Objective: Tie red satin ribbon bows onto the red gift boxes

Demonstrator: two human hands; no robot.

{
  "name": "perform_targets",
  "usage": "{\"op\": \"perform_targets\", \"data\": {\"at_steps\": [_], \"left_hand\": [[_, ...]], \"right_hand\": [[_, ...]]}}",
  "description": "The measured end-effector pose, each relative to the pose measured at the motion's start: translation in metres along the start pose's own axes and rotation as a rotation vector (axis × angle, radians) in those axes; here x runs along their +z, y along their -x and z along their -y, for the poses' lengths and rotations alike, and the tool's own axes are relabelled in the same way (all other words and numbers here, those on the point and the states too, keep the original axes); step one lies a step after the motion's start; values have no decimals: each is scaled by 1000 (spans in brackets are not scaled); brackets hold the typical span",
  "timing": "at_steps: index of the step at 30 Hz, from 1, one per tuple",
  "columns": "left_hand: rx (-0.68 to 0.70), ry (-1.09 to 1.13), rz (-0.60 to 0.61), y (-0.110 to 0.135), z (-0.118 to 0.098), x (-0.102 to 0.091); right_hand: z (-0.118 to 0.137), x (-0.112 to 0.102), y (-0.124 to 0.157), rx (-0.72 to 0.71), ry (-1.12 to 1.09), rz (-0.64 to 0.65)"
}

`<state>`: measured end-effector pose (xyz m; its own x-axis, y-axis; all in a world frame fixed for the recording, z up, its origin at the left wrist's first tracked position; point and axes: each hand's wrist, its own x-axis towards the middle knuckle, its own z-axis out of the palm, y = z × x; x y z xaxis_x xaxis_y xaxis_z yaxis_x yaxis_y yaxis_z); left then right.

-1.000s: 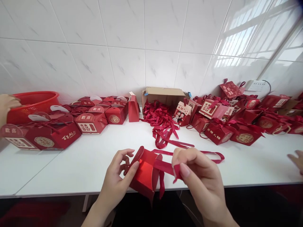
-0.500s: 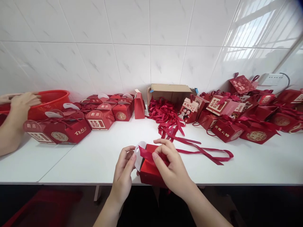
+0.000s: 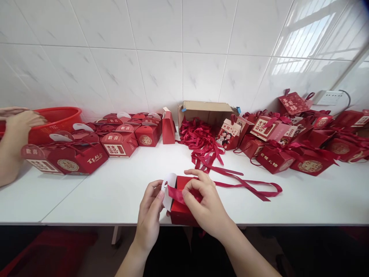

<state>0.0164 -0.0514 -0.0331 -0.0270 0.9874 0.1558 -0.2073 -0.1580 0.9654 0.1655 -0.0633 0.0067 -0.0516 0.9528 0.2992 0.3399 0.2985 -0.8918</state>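
Note:
A small red gift box (image 3: 180, 211) sits at the near edge of the white table (image 3: 115, 192). My left hand (image 3: 151, 213) pinches its white-backed handle flap (image 3: 167, 184). My right hand (image 3: 206, 206) rests on top of the box, fingers closed on a red ribbon (image 3: 248, 187) that passes through the flap and trails off to the right across the table.
Finished red boxes (image 3: 121, 143) line the back left; more ribboned ones (image 3: 291, 154) crowd the back right. A cardboard carton (image 3: 206, 110) spills loose ribbons (image 3: 203, 144). Another person's hand (image 3: 17, 125) holds a red plastic basket (image 3: 57, 119) at far left.
The box came down from the air onto the table edge. My right hand moved from the ribbon end onto the box top. The other person's hand reached the basket.

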Motion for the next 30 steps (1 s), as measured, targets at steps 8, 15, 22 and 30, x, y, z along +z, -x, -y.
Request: {"op": "perform_targets", "data": {"at_steps": [8, 15, 22, 30], "left_hand": [[-5, -36, 2, 1, 3, -3], [2, 20, 54, 10, -4, 3], [2, 60, 65, 8, -3, 3], [-73, 9, 15, -4, 0, 9]], "right_hand": [[3, -3, -7, 34, 51, 66], [0, -6, -10, 14, 59, 92], [-1, -4, -10, -25, 69, 76], [-1, -4, -8, -41, 90, 68]]}}
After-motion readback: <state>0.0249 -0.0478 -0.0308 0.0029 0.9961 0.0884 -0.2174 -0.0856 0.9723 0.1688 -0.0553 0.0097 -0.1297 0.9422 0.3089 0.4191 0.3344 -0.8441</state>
